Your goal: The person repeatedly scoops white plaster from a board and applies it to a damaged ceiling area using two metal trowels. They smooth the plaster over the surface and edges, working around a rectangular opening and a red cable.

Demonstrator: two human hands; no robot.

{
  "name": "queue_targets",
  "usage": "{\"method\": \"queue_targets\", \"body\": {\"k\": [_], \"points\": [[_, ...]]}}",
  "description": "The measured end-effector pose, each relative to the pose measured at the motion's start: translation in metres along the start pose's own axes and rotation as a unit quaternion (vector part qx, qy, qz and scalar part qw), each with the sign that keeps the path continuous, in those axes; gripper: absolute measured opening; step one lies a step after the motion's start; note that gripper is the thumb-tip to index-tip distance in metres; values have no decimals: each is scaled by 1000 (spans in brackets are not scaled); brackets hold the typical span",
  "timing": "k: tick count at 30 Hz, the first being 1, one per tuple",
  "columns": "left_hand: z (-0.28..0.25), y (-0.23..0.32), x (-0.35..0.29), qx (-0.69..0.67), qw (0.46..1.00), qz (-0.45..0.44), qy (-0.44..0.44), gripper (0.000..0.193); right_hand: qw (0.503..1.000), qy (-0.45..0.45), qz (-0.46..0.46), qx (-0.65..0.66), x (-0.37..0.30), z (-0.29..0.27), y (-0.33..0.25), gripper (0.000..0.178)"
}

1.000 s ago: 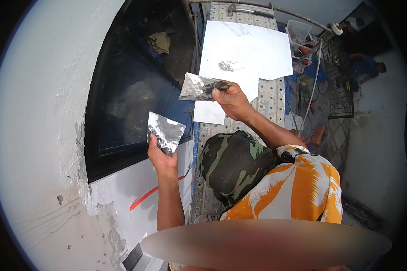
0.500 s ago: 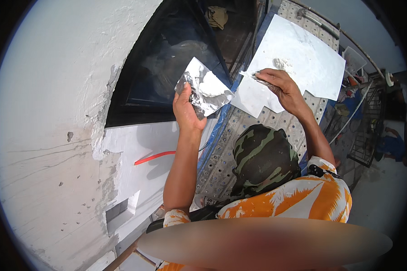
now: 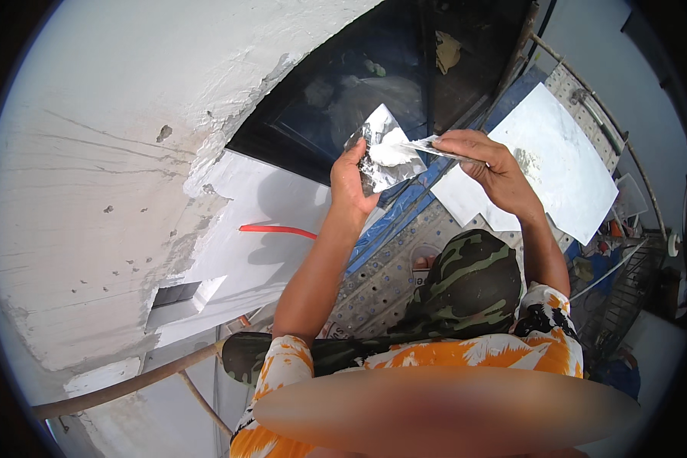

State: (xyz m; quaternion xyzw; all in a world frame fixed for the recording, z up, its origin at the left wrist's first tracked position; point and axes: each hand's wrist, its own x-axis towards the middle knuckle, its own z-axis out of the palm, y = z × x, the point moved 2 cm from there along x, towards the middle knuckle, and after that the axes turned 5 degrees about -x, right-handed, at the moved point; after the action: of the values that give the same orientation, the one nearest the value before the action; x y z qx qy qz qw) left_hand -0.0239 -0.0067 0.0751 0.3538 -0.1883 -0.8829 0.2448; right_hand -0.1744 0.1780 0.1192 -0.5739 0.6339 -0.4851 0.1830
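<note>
My left hand [image 3: 351, 185] grips a shiny, flat metal plate [image 3: 382, 180] by its near edge, thumb on top. A mound of wet white putty [image 3: 394, 149] lies on the plate. From the right, my right hand [image 3: 505, 172] holds a thin putty knife [image 3: 441, 148], its blade almost edge-on. White paste coats the blade, and its tip meets the putty at the plate's right side. The fingers hide most of the knife's handle end.
On the left, a rough wall [image 3: 91, 198] adjoins a dark window [image 3: 336, 99]; a red tube [image 3: 278, 229] sticks out of it. White sheets [image 3: 572, 153] lie on the perforated metal platform [image 3: 385, 286]. Bamboo poles [image 3: 130, 385] cross at lower left.
The knife has moved left from over the white sheets to the putty on the plate, and the hands are closer together. The whole view has turned, showing more wall and a foot.
</note>
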Motion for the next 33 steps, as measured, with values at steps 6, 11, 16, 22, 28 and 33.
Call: {"method": "queue_targets", "body": {"k": [6, 11, 16, 22, 28, 33], "points": [[3, 18, -15, -30, 999, 3, 34, 28, 996, 47, -60, -49, 18, 42, 3, 38], [-19, 71, -19, -36, 993, 60, -91, 29, 976, -6, 167, 142, 33, 23, 20, 31], [-35, 84, -25, -6, 994, 48, -101, 32, 829, -223, 238, 454, 78, 55, 26, 35], [-68, 151, -78, -58, 992, 35, -108, 35, 801, -218, 313, 462, 99, 94, 29, 33], [-106, 184, -191, 5, 988, 124, 91, 37, 880, -156, 224, 388, 102, 109, -20, 29], [-148, 186, -250, 23, 968, 191, 162, 36, 969, -211, -108, 64, 121, 142, -126, 25]]}}
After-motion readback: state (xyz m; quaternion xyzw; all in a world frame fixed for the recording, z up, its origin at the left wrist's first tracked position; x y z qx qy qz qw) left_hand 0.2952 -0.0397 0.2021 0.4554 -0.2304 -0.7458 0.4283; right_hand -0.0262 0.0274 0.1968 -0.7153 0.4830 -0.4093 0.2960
